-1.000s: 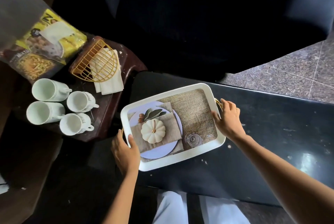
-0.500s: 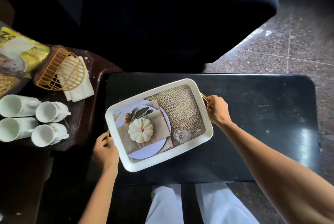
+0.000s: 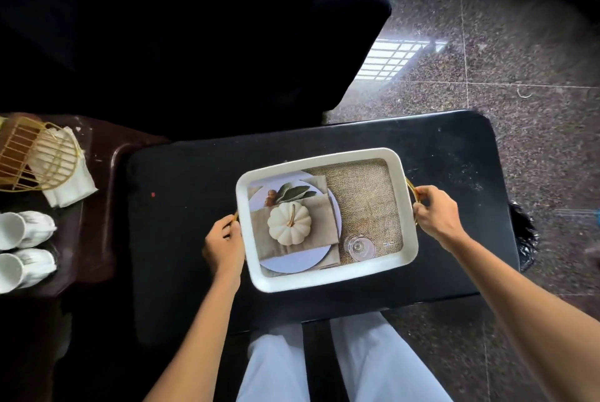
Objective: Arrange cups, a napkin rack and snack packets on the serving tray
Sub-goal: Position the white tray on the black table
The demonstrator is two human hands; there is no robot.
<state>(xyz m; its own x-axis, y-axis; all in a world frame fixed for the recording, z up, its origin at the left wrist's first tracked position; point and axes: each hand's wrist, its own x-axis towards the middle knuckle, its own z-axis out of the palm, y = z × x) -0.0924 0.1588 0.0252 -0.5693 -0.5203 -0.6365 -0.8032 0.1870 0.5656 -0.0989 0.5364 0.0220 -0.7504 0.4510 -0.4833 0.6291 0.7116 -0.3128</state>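
A white serving tray (image 3: 324, 281) with gold handles and a printed pumpkin picture on its floor sits on the black table (image 3: 181, 207). My left hand (image 3: 224, 246) grips the tray's left handle. My right hand (image 3: 436, 216) grips the right handle. On a dark brown side table (image 3: 97, 207) at the left lie a gold wire napkin rack (image 3: 35, 158) on its side with white napkins (image 3: 69, 184), and two white cups (image 3: 24, 249) at the frame edge. No snack packets are in view.
A dark sofa or chair (image 3: 194, 28) stands beyond the table. Speckled stone floor (image 3: 519, 60) lies to the right. My legs in pale trousers (image 3: 324, 366) are under the table's near edge.
The tray has shifted to the right, toward the middle of the black table, with both hands on its handles. The view has swung right, so the snack packets and some cups have left the frame.
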